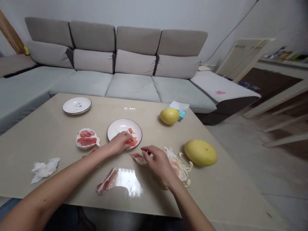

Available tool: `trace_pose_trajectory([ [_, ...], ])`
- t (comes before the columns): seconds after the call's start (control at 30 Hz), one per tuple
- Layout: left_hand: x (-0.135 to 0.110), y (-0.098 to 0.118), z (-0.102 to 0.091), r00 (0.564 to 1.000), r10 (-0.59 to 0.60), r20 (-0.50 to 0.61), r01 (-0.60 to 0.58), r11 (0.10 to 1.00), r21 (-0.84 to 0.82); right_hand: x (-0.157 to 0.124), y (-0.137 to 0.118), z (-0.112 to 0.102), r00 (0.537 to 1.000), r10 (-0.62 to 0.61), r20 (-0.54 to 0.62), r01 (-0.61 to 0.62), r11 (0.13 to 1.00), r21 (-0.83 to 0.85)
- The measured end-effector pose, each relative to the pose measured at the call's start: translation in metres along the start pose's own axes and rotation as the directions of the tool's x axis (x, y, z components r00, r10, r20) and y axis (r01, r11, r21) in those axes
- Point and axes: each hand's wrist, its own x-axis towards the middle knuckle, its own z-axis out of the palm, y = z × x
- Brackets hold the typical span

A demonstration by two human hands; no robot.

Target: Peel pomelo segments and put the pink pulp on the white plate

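Red citrus flesh (133, 142), loose pieces, principal lot: lay on the near plate (117, 129), white with dark rim, bunched toward its right side. Head view, sole view; places reckoned from the near plate.

Left hand (121, 142): reached over the plate's nearer rim, fingers bent down onto the flesh; could not tell whether they gripped a piece.

Right hand (158, 163): right of the plate and nearer the person; thumb and fingers narrowly spaced at a segment (137, 158) in pale membrane; could not tell whether it was held.

Done, by judgement: a modest share. One small heap stood bare of membrane; pale peelings (180, 166) lay right of the plate, on the nearer side.

Left to do, by judgement: the opened fruit portion (87, 141), left of the plate, with red flesh set in white pith; one red piece (92, 150), nearer the person, partly hidden by the forearm; the segment by the right hand. A red-and-white strip (107, 181), nearer the bench (216, 199) edge, could not be judged spent or unspent.

Intact on the sides shown: large yellow fruit (200, 152), well right; smaller yellow fruit (169, 115), right and beyond.

Sundries: second plate (72, 109), left and beyond; crumpled tissue (45, 169), far left, nearer the person.
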Motion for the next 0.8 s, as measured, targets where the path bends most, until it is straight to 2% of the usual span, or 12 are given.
trace_pose_trajectory([
  [0.17,0.020,-0.014,-0.003,0.999,-0.030,0.020,0.029,0.996,0.081,-0.028,0.000,0.001,0.993,0.036,0.113,-0.042,0.998,0.056],
  [0.3,0.029,-0.022,-0.019,0.997,-0.071,0.004,0.070,0.992,0.102,-0.031,0.002,0.002,0.991,0.008,0.132,-0.013,0.999,0.037],
  [0.4,0.021,-0.014,-0.035,0.996,-0.080,-0.027,0.082,0.992,0.095,-0.032,-0.002,0.000,0.987,-0.016,0.162,0.015,1.000,0.008],
  [0.5,-0.006,0.004,-0.049,0.996,-0.070,-0.052,0.074,0.994,0.075,-0.034,-0.008,0.000,0.982,-0.020,0.188,0.023,1.000,-0.010],
  [0.6,-0.054,0.020,-0.052,0.998,-0.062,-0.023,0.063,0.997,0.047,-0.036,-0.011,0.004,0.979,-0.028,0.204,0.034,0.999,-0.028],
  [0.7,-0.109,0.025,-0.034,0.993,-0.113,0.023,0.113,0.993,0.016,-0.039,-0.010,0.013,0.973,-0.036,0.227,0.047,0.998,-0.044],
  [0.8,-0.151,0.020,-0.002,0.977,-0.207,0.046,0.208,0.978,-0.017,-0.042,-0.009,0.028,0.968,-0.061,0.243,0.067,0.998,-0.016],
])
